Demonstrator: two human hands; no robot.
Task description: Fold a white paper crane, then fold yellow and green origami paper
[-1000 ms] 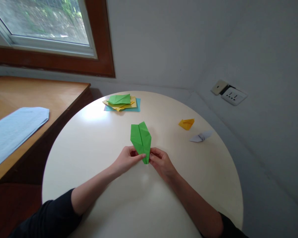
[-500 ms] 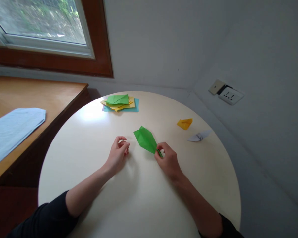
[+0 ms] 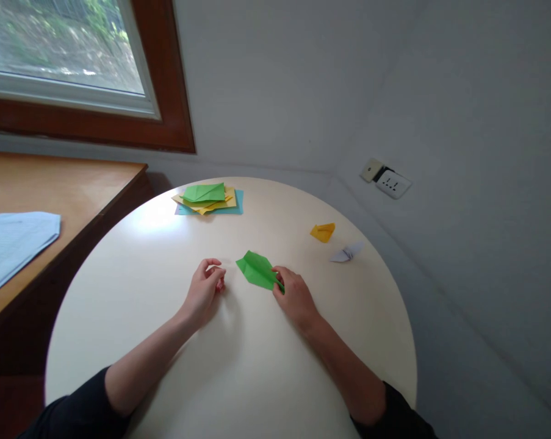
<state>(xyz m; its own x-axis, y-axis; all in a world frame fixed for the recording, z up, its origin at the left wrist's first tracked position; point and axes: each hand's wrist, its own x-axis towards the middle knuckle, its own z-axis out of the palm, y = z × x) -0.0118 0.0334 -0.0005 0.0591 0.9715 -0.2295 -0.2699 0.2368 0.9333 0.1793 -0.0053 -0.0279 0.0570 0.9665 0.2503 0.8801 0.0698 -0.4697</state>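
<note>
A folded piece of green paper (image 3: 259, 271), pointed at its outer end and creased down the middle, lies tilted at the centre of the table. My right hand (image 3: 296, 297) pinches its near right end between thumb and fingers, partly covering that end. To the left of the paper, a short gap away, my left hand (image 3: 204, 290) rests with its fingers curled in towards the thumb. Nothing shows between those fingers.
The round white table (image 3: 220, 378) holds a stack of coloured papers (image 3: 206, 198) at the back left. An orange folded paper (image 3: 323, 232) and a white folded paper (image 3: 346, 253) lie to the right. A light blue cloth (image 3: 19, 244) lies on the wooden desk (image 3: 60, 183).
The whole view has shifted, so things sit further left and slightly lower. The green paper looks lower and flatter, and my right fingers cover more of its end. My left hand keeps its curl.
</note>
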